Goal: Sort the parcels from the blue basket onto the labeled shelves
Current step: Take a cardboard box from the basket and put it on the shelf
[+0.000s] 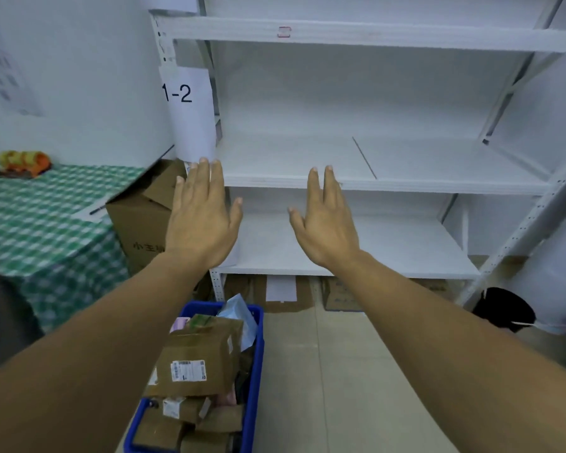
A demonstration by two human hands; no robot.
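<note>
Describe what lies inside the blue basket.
The basket holds stacked brown parcels; the top parcel bears a white label. A pale blue bag and a pink item sit at the far end. The pile hides the basket's floor and whatever lies beneath.

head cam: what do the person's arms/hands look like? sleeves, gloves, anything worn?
The left hand and right hand are bare: no gloves, rings, watch or wristband visible. No sleeves in view either: the left arm and right arm are uncovered right to the frame edge. No straps, markings or cables on them.
</note>
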